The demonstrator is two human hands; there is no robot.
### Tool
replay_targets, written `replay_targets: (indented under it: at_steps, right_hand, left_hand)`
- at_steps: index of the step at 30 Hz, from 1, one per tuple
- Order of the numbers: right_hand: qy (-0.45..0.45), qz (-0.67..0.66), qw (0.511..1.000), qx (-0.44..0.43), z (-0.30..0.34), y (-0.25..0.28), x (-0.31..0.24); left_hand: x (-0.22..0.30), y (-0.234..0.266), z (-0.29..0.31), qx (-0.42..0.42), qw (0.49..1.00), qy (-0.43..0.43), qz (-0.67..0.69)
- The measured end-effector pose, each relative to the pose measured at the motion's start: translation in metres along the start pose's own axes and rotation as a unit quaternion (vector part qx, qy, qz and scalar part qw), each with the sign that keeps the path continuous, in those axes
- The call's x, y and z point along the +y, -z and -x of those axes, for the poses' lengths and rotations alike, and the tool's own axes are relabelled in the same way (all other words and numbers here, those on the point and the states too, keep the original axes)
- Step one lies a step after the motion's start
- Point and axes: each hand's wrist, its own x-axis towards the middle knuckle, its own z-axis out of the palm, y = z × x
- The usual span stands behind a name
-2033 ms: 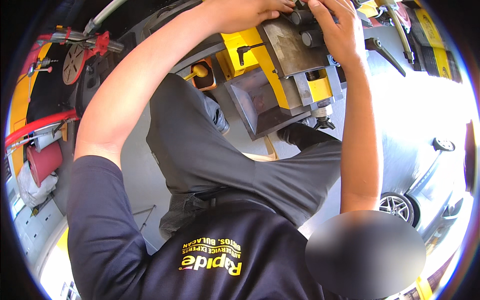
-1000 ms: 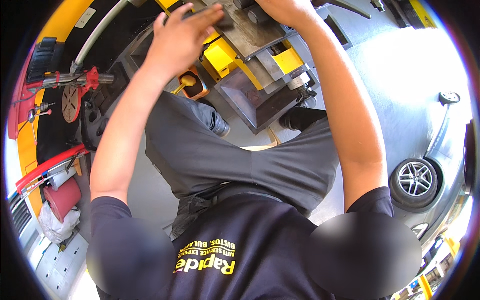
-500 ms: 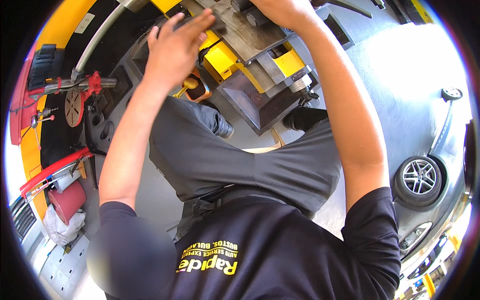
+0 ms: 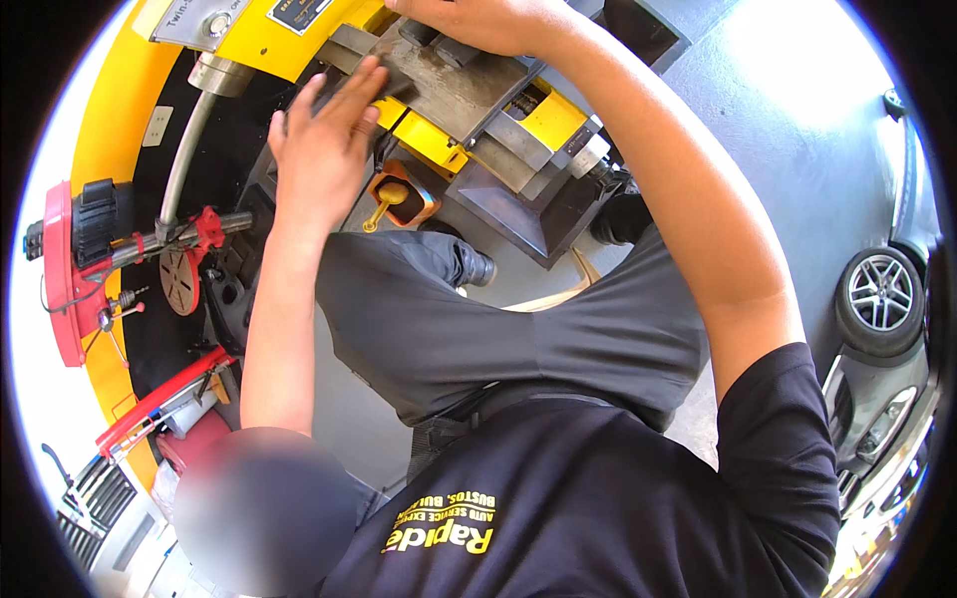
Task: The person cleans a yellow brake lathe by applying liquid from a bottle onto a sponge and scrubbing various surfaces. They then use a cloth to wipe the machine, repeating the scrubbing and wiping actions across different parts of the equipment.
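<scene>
A yellow and grey metal machine (image 4: 518, 120) stands in front of me at the top of the view. My left hand (image 4: 324, 149) lies flat, fingers spread, against the left end of its grey steel plate (image 4: 449, 90). My right hand (image 4: 478, 20) rests on top of the same plate at the upper edge of the picture, over a dark part; its fingers are mostly hidden. Both forearms reach up from my dark shirt and grey trousers.
An orange tray with a yellow-handled tool (image 4: 397, 194) sits low on the machine. A grey tube (image 4: 184, 149) and red equipment (image 4: 70, 269) are at the left. My black shoes (image 4: 474, 264) stand on the grey floor. A car wheel (image 4: 882, 294) is at the right.
Two seconds ago both hands were close together on top of the machine. My left hand has since moved apart to the plate's left end and stays flat there; the view has shifted.
</scene>
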Motion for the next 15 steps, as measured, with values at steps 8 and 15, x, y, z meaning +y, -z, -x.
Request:
replay_targets:
  at_steps: [8,15]
  right_hand:
    - [-0.018,0.021,0.999,-0.036,0.001,0.017,0.0]
    - [-0.068,0.028,0.992,-0.1,-0.008,0.022,-0.01]
  left_hand:
    - [-0.007,-0.005,-0.01,0.012,1.0,0.009,0.012]
    - [-0.004,-0.004,-0.014,0.009,0.998,0.061,-0.017]
